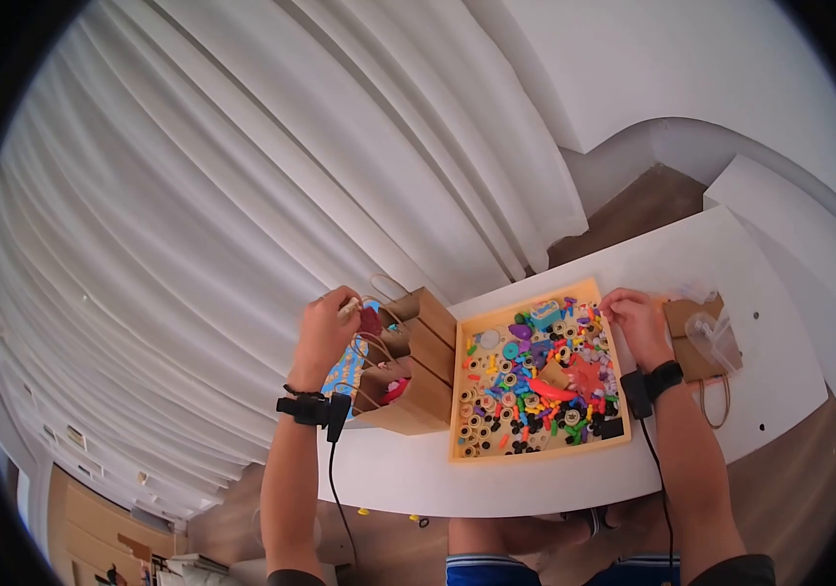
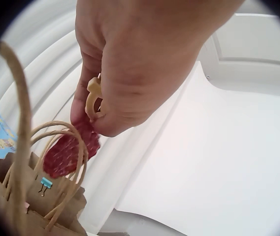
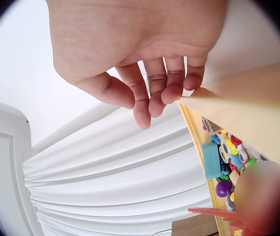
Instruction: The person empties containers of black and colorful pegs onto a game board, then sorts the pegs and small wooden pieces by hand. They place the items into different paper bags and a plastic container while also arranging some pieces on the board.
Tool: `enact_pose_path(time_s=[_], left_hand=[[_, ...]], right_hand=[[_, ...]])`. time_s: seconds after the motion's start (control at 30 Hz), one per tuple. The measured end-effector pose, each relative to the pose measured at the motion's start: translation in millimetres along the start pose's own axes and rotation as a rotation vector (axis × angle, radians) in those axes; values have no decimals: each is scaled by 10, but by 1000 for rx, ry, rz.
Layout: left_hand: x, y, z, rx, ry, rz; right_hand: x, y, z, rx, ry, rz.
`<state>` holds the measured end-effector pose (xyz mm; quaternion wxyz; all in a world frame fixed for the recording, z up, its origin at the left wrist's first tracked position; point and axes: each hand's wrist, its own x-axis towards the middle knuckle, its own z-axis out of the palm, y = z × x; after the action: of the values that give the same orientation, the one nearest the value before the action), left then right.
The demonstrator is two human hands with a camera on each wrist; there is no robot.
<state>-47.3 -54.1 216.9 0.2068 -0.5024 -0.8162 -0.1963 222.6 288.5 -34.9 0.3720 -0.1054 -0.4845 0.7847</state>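
My left hand (image 1: 325,337) pinches a dark red, white-veined flat piece (image 2: 71,152) resembling a slice of meat. A cream ring-like piece (image 2: 91,102) also sits between its thumb and fingers. Both are over the twisted handles (image 2: 81,147) of the brown paper bags (image 1: 418,396), where a teal binder clip (image 2: 46,183) shows. Loosely bent and holding nothing, the fingers of my right hand (image 1: 639,327) are close to the right rim of the shallow wooden tray (image 1: 454,410). Many small colourful toys and wooden wheel-like pieces (image 1: 477,410) fill the tray.
Another brown paper bag (image 1: 706,366) lies right of the tray with clear plastic packaging (image 1: 706,330) on it. Behind the white table (image 1: 555,488) hangs a white curtain (image 1: 271,176). A blue patterned item (image 1: 345,374) stands left of the upright bags.
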Motion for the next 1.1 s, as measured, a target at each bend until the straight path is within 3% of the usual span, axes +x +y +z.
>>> enact_pose_path(time_s=[0.17,0.27,0.33,0.43,0.57,0.63,0.77,0.87,0.97,1.0,1.1], left_hand=[[6,-302,114,-26,-18,-2],[14,-545,163,-158,95,-107],[20,-670,207,-222,29,-296],[67,-960,415,-248,-97,-389],[138,-1059,565,-311,-119,-353],[187,-1287,722,-240,-178,-181],[159,-1180,658,-307,-220,-228],[144,-1191,590,-277,-124,-154],[78,-825,312,-143,92,-148],[62,-632,235,-144,88,-146],[1,42,95,-90,86,75]], right_hand=[[-8,-19,-9,-20,-16,9],[-15,-27,21,18,6,7],[-24,-29,32,17,13,12],[-23,-64,28,4,4,19],[-17,-21,6,4,3,22],[-22,-10,-10,-15,6,22],[-19,-13,-4,-2,-3,24],[-27,-30,8,-1,-11,17],[-11,-8,-8,-10,-16,22],[-13,-19,1,-9,-12,23],[-12,-35,3,-5,-29,23]])
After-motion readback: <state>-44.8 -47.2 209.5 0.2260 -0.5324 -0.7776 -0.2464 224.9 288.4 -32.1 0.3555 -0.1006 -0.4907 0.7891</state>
